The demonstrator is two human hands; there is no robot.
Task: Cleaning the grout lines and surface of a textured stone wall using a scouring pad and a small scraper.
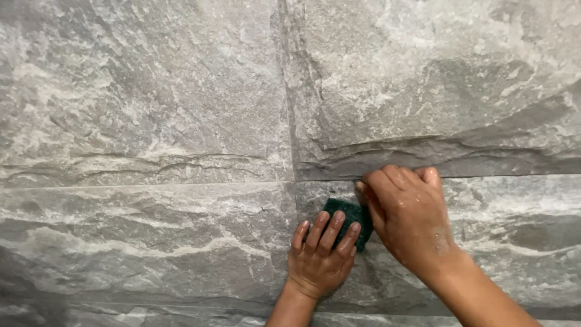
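A dark green scrubbing pad (352, 214) lies flat against a grey stone-look tile surface (151, 121). My left hand (319, 257) presses on the pad's lower left with its fingers stretched flat over it. My right hand (408, 218) covers the pad's right side, fingers curled, fingertips near the horizontal grout line (181, 183). Both hands look wet. Most of the pad is hidden under the two hands.
Large grey tiles with rough, layered rock texture fill the view. A vertical grout joint (289, 91) meets the horizontal one just left of the pad. Another horizontal joint (151, 304) runs near the bottom edge.
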